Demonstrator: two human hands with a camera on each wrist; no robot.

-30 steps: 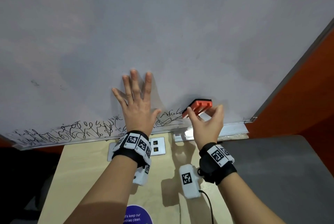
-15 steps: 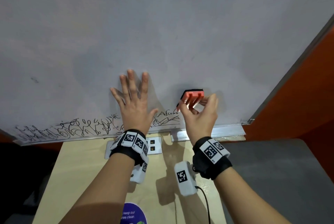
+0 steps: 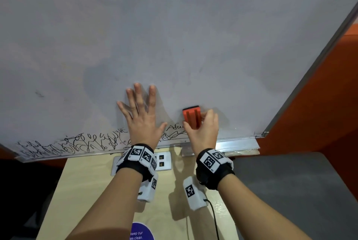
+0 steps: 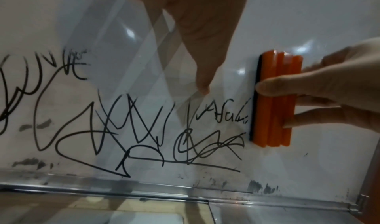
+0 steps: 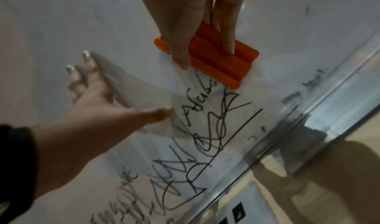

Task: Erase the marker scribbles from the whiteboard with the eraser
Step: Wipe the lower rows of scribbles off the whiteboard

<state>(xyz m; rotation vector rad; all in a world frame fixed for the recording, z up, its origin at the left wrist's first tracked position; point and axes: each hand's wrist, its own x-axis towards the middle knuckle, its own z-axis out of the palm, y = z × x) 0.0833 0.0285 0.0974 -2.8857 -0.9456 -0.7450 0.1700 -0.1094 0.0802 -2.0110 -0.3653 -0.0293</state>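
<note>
Along the bottom rail of the whiteboard [image 3: 174,26], from about 8 o'clock in the head view, black marker scribbles [image 3: 67,144] run rightward in one band just above the aluminium edge. They pass under the left hand [image 3: 142,118], which lies flat on the board near the middle, fingers straight and spread toward 12 o'clock, thumb out toward 3 o'clock; its grip is apart and holds nothing. Seen from the left wrist, the thumb tip touches the board just above the last stretch of writing.

Just right of that hand, the scribbles end at the orange eraser [image 3: 191,116]. It stands upright with its long side running from 12 to 6 o'clock, and its dark felt face is pressed to the board. The right hand [image 3: 203,131] has its grip clamped on the eraser: the thumb lies across its left edge and the fingers press the ridged back, as the right wrist view shows. The eraser's lower left edge touches the end of the writing.

Below the board, at 6 o'clock, a light wooden table [image 3: 87,191] carries a white socket plate [image 3: 164,163] and a purple round sticker [image 3: 141,232].
</note>
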